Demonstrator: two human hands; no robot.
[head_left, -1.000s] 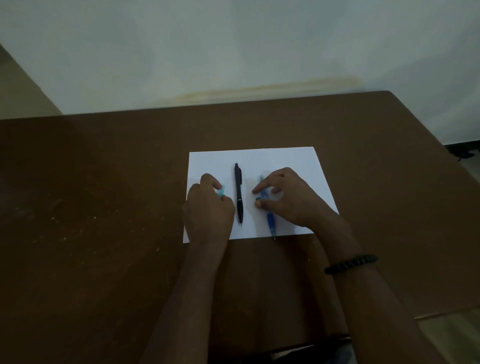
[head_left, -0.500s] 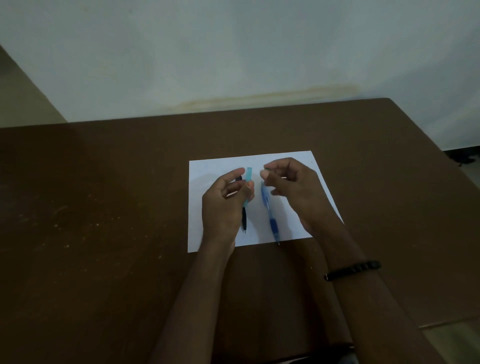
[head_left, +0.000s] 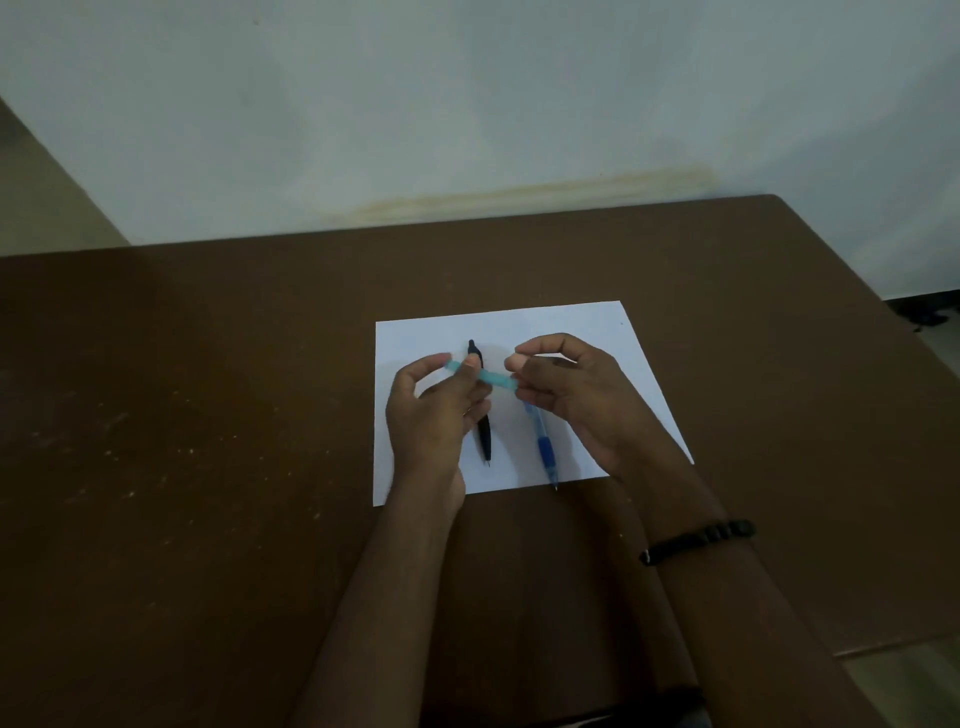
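Observation:
A light teal pen (head_left: 491, 378) is held crosswise above a white sheet of paper (head_left: 550, 325). My left hand (head_left: 434, 415) pinches its left part between thumb and fingers. My right hand (head_left: 563, 387) pinches its right end with curled fingers. Under my hands, a black pen (head_left: 484, 434) lies lengthwise on the paper, partly hidden by my left hand. A blue pen (head_left: 543, 447) lies beside it to the right, its upper end hidden behind my right hand.
The paper lies on a brown table (head_left: 208, 441) that ends at a pale wall (head_left: 467, 104) at the back. The table's right edge (head_left: 852, 270) runs diagonally. A black bead bracelet (head_left: 698, 540) circles my right wrist.
My left hand lifted the teal pen off the paper and turned it crosswise. My right hand left the blue pen and took hold of the teal pen's right end.

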